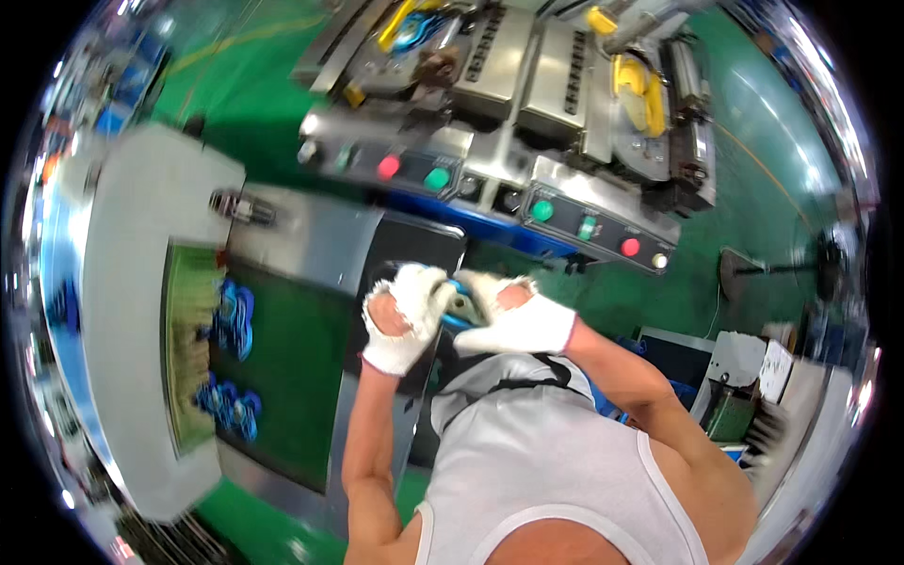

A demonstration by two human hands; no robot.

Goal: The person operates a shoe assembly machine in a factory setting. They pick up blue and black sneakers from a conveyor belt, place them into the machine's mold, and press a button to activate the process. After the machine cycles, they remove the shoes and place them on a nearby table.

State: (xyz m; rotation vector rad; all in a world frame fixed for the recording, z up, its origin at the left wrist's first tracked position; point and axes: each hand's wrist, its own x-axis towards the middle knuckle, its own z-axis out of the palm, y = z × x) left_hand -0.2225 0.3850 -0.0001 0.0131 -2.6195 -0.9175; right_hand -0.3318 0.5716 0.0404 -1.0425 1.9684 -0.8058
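Note:
My left hand (405, 315) and my right hand (513, 315), both in white fingerless work gloves, are closed together around a blue shoe piece (459, 303) held in front of my chest. Only a small blue and grey part of it shows between the gloves. The hands hover over the dark end plate (414, 247) of a green conveyor belt (292, 367). Two pairs of blue shoe pieces (235, 315) (229, 400) lie on the belt to my left, near the grey tunnel housing (132, 311).
A metal press machine (527, 104) with yellow parts stands ahead, its control panels carrying a red button (388, 167), green buttons (436, 178) and another red button (630, 247). The floor (753, 169) is green. A stand (739, 271) and boxes (744, 372) sit to the right.

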